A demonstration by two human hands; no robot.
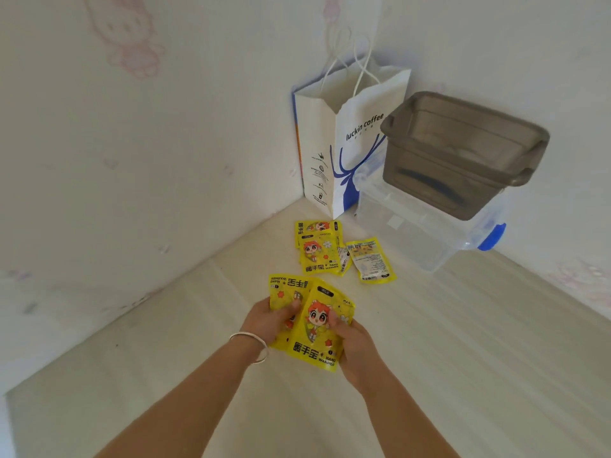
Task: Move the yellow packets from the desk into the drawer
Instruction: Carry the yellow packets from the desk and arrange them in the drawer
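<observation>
Holding a bunch of yellow packets (310, 325) just above the desk (463, 358), the left hand (267, 320) and right hand (355, 342) both have fingers curled shut on them. More packets (319, 251) lie flat on the desk near the bag (347, 143) (one is face down). The bunch is slippery and fanned out, so one could slide free and drop. No drawer shows here, so the trip may be long
</observation>
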